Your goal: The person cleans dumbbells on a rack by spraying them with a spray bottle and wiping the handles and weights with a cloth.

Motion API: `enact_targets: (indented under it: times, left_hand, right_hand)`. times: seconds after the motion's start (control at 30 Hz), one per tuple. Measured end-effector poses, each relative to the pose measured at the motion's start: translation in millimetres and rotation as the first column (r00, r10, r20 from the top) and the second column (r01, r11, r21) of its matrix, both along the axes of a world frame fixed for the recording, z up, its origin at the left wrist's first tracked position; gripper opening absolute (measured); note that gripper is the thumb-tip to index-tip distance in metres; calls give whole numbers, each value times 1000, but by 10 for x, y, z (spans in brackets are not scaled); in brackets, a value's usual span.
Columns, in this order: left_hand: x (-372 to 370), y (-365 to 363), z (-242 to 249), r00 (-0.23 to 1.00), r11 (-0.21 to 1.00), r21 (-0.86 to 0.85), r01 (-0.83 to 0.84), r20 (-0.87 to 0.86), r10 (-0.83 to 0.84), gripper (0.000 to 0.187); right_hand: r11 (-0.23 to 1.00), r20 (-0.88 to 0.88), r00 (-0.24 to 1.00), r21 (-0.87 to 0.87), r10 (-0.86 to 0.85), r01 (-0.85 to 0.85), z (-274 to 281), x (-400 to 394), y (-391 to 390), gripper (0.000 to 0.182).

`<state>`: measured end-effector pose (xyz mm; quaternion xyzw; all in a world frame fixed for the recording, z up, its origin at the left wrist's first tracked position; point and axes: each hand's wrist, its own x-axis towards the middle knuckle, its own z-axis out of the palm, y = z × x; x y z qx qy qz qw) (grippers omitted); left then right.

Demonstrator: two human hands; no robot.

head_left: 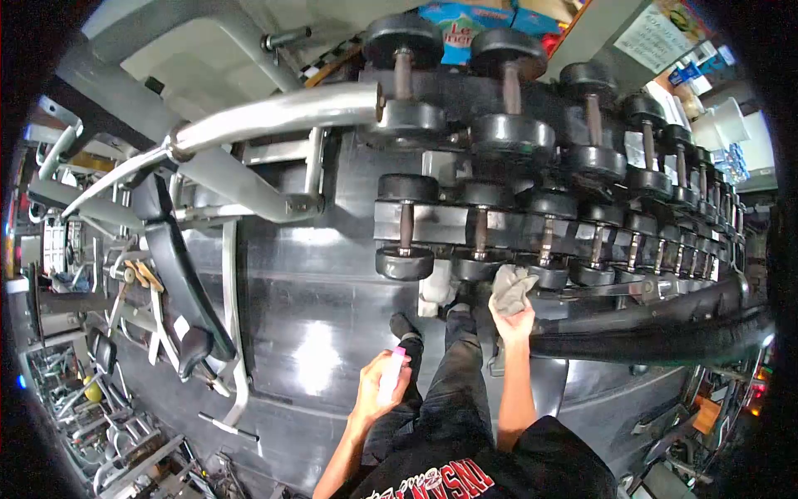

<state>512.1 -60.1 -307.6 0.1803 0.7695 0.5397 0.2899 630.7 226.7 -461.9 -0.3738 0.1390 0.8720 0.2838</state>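
My left hand [382, 384] is closed around a white bottle [389, 381] with a pink top, low in front of my body. Farther right, my right hand [512, 320] holds a crumpled grey cloth [513, 289] up at the lower row of the dumbbell rack. The cloth is close to the near end of a black dumbbell [547, 241]; whether they touch is unclear. Another dumbbell [481, 230] lies to its left on the same row. An upper row of larger black dumbbells [510, 90] sits behind.
A metal machine frame with a thick silver bar [278, 115] reaches in from the upper left. A black padded bench [187, 274] stands at the left. Beside the rack at the right is a long black pad [640, 337]. My feet are on the dark floor [291, 291].
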Motion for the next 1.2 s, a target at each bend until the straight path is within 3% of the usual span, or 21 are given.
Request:
enact_targets:
  times: [0.07, 0.2, 0.3, 0.37, 0.6, 0.67, 0.87, 1.2]
  left_hand:
    - [-6, -70, 15, 994, 998, -16, -53, 98, 54, 16]
    - [-46, -38, 191, 995, 998, 57, -33, 99, 27, 14]
    - [-88, 59, 388, 995, 991, 132, 25, 87, -37, 14]
    - [-134, 90, 469, 995, 987, 135, 91, 36, -97, 14]
    - [-218, -6, 738, 988, 969, 195, 151, -16, -150, 15]
    - [-235, -35, 830, 986, 963, 214, 161, -4, -164, 16]
    - [-181, -144, 812, 985, 931, 324, 170, -44, -164, 15]
    - [-240, -45, 944, 978, 938, 276, 210, -40, -207, 15]
  right_hand:
    - [995, 22, 998, 78, 65, -66, 400, -51, 96, 35]
    - [933, -34, 972, 290, 234, -215, 1259, -134, 148, 43]
    - [938, -167, 964, 312, 208, -148, 1813, -60, 59, 51]
    - [888, -225, 955, 453, 195, -74, 1843, 116, -16, 51]
    - [833, -150, 972, 549, 182, -71, 1953, 498, -386, 43]
    - [867, -266, 948, 497, 177, -22, 2080, 517, -516, 46]
    - [878, -286, 941, 478, 179, -22, 2339, 501, -814, 45]
    - [925, -308, 937, 379, 167, -40, 2155, 367, -726, 49]
